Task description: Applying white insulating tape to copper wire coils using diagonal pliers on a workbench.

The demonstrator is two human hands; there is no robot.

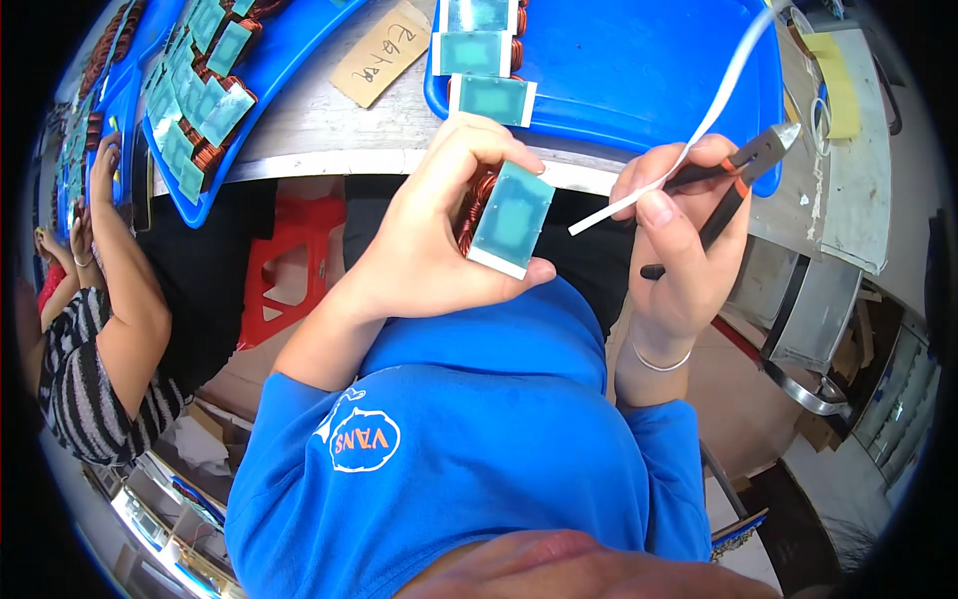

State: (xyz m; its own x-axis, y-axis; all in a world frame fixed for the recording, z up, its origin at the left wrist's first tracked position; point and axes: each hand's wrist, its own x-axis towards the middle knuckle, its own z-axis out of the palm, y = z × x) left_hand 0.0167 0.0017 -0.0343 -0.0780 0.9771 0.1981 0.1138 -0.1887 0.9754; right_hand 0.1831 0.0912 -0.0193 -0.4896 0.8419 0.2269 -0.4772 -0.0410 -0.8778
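Observation:
My left hand (404,240) is closed around a copper-wound coil (513,222) with a flat green face and a white edge, holding it tilted in front of my body. In my right hand (689,240) are diagonal cutting pliers (763,152), black with orange at the handles, their jaws pointing up and right. Thumb and forefinger of that hand also pinch a long white strip (728,90). Its lower end points toward the coil without touching it. Beyond my left hand, several similar coils (493,100) line the left side of a blue tray (639,70).
Another blue tray (284,55) with several green-faced coils (215,105) stands at the left. A handwritten cardboard piece (379,55) lies between the trays. A co-worker's arm (140,270) reaches toward the far-left trays. Below the table edge (319,162) is a red stool (261,280).

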